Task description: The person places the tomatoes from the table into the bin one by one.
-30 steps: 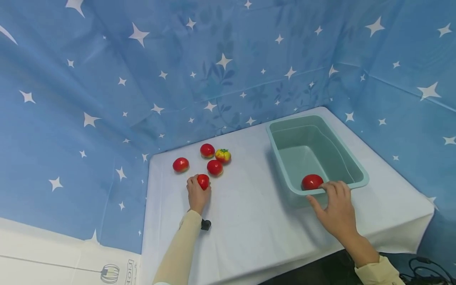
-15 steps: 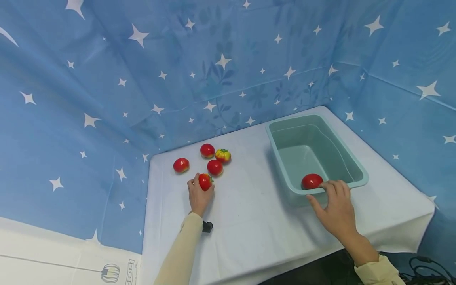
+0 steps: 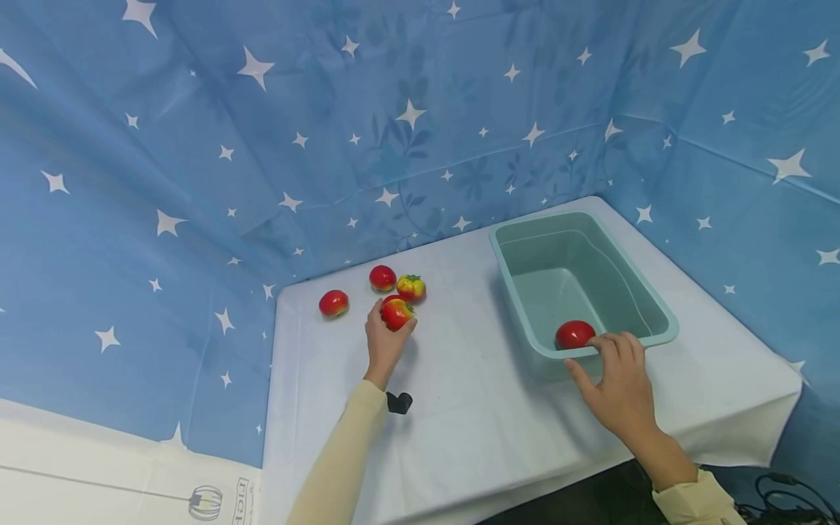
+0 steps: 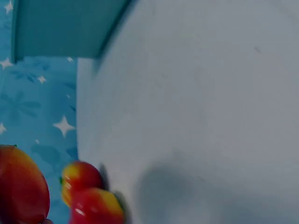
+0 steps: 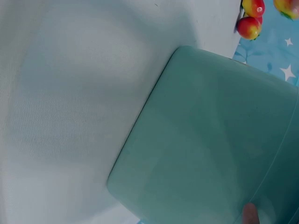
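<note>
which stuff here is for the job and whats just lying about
Likely job:
glossy red-and-yellow round fruit, in the left grip
pale green rectangular bin, right grip on its rim
shiny red oval fruit inside it
four similar fruits on the white tablecloth

Likely just around:
black cables, lower right
blue star-patterned cloth backdrop

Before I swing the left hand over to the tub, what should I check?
1. Grip of the left hand on the held fruit: ok, fingers and thumb on opposite sides.
2. Path over the tablecloth to the tub: ok, nothing shows between.
3. Space inside: ok, only one red fruit visible.
4. Near rim free of fingers: not ok, right hand holds it.
5. Left wrist view: not ok, held fruit cut off.
</note>
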`<state>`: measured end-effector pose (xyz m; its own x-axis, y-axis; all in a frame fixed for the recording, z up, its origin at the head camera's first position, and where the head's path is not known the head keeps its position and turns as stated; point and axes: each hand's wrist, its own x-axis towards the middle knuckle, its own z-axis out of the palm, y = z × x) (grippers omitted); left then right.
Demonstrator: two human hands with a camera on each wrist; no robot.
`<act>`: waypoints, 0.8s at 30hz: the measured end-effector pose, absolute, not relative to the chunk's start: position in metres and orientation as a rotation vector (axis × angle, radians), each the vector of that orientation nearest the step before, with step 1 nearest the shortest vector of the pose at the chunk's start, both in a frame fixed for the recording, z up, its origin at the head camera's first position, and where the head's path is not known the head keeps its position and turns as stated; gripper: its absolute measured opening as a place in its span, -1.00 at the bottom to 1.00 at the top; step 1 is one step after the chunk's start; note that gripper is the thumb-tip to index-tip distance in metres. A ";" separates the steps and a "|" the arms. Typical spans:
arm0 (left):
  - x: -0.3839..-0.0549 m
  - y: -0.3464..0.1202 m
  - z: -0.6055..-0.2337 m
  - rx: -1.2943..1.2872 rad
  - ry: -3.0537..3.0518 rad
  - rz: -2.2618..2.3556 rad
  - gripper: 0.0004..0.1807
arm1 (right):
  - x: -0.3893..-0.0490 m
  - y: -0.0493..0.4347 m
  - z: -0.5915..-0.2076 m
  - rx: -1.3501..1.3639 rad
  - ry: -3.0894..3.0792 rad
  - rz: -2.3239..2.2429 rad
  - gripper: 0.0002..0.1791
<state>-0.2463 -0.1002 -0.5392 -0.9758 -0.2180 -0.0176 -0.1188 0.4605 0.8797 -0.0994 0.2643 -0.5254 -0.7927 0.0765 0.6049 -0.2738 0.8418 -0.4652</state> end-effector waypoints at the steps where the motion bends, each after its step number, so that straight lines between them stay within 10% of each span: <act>1: -0.246 -0.095 -0.533 0.264 -2.595 -1.561 -0.06 | -0.099 0.264 -0.525 0.143 -2.383 0.726 -0.43; 24: -0.240 -0.026 -0.462 -0.211 -2.454 -1.723 -0.12 | -0.097 0.266 -0.526 0.142 -2.400 0.724 -0.42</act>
<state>-0.2398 -0.0259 -0.4616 -0.9810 0.0366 0.1907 0.1918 0.3363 0.9220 -0.0974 0.2663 -0.5255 -0.8016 0.0720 0.5935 -0.2681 0.8440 -0.4645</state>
